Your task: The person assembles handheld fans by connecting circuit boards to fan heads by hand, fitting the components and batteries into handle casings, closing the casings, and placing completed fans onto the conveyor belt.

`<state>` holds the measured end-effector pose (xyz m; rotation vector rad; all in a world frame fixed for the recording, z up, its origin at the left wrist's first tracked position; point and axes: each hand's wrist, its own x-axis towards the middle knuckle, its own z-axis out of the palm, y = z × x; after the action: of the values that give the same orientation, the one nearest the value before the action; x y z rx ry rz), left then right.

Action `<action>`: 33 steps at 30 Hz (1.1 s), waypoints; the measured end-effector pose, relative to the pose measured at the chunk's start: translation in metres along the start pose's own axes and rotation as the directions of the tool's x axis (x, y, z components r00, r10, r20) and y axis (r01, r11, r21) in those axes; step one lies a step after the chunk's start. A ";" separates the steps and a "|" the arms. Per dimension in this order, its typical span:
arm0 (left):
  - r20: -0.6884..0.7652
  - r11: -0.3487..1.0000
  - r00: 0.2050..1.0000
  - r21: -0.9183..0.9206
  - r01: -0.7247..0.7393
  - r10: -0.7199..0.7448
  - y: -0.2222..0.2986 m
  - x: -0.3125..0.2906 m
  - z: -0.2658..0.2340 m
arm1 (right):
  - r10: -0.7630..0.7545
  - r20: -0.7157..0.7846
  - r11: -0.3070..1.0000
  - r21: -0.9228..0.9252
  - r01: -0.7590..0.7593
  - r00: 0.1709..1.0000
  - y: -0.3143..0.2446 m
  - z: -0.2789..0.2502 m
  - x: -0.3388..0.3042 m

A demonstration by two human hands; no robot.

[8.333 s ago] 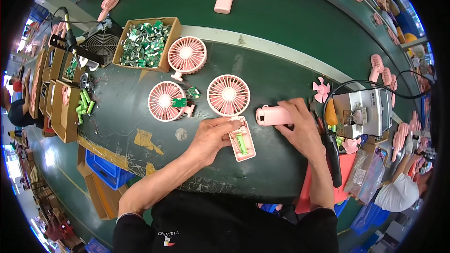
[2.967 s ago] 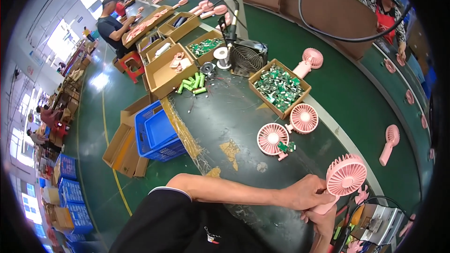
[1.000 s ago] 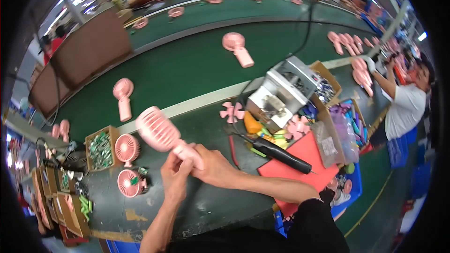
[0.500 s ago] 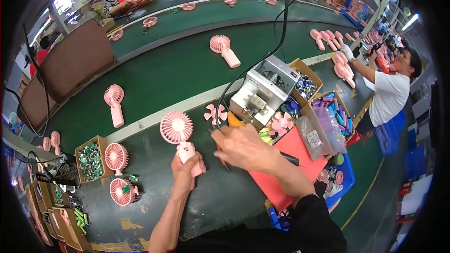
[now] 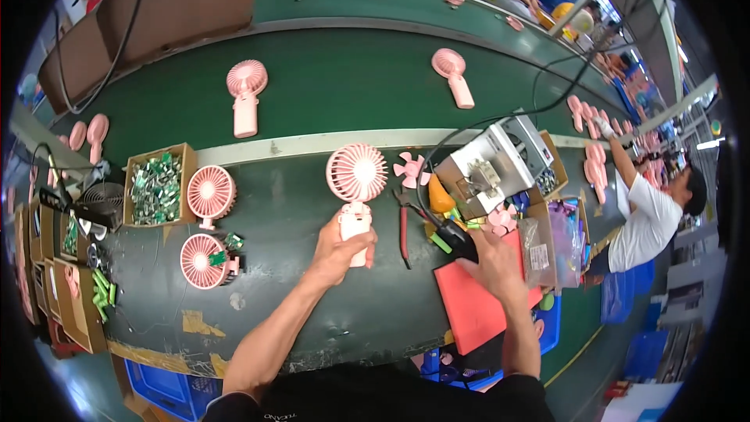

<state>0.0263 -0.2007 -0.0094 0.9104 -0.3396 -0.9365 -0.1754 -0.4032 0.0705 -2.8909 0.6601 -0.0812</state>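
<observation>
My left hand is closed around the handle of a pink handheld fan, its round cage up and away from me. Over to the right, my right hand has its thumb and fingers at the black corded electric screwdriver, gripping its end; the screwdriver's tip is hidden. Red-handled pliers lie on the bench between my hands. Beyond them lies a loose pink fan blade. A red pad is under and beside my right hand.
Left on the bench are a cardboard box of green circuit boards and two pink fan heads. A metal machine stands at the right, with a black cable hanging nearby. Pink fans lie on the green conveyor. A co-worker is far right.
My right hand has let go of the pliers, now lying on the bench, and moved right to the screwdriver. My left hand still holds the fan. The view has shifted.
</observation>
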 end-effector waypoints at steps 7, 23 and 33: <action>-0.032 0.999 0.999 -0.027 -0.021 0.020 0.004 -0.004 -0.015 | 0.010 -0.071 0.915 0.403 0.020 0.997 -0.001 -0.029 0.017; -0.040 0.997 0.997 0.045 0.064 -0.062 0.010 -0.003 -0.001 | 0.218 -0.709 -0.018 0.684 0.730 0.670 -0.023 -0.072 0.121; -0.052 0.996 0.996 -0.040 0.074 -0.076 -0.008 0.013 0.018 | 0.231 -0.826 0.357 0.564 0.744 0.515 -0.027 -0.061 0.131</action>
<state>0.0187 -0.2229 -0.0063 0.9166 -0.2420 -0.9822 -0.0520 -0.4462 0.1376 -1.5865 -0.0103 -1.4583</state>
